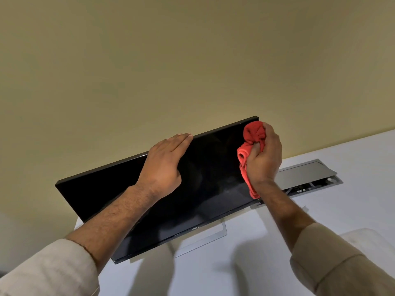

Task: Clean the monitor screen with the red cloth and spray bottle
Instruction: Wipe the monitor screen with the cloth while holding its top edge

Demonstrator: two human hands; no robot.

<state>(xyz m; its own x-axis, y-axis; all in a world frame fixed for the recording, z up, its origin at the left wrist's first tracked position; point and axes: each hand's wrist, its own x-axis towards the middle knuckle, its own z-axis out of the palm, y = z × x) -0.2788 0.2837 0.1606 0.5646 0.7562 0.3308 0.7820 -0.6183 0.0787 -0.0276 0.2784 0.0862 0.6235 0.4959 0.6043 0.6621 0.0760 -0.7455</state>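
Note:
A black monitor point(205, 184) with a dark screen stands on a white desk point(352, 210). My left hand point(164, 161) lies flat with straight fingers against the screen's top edge near its middle. My right hand point(265, 157) grips a bunched red cloth point(252, 135) and holds it against the screen's upper right corner; a tail of the cloth hangs down past my wrist. No spray bottle is in view.
The monitor's silver stand base point(205, 242) sits on the desk below the screen. A grey cable hatch point(307, 178) with its lid raised is set into the desk right of the monitor. A beige wall point(192, 60) rises behind. A pale chair edge point(372, 240) shows lower right.

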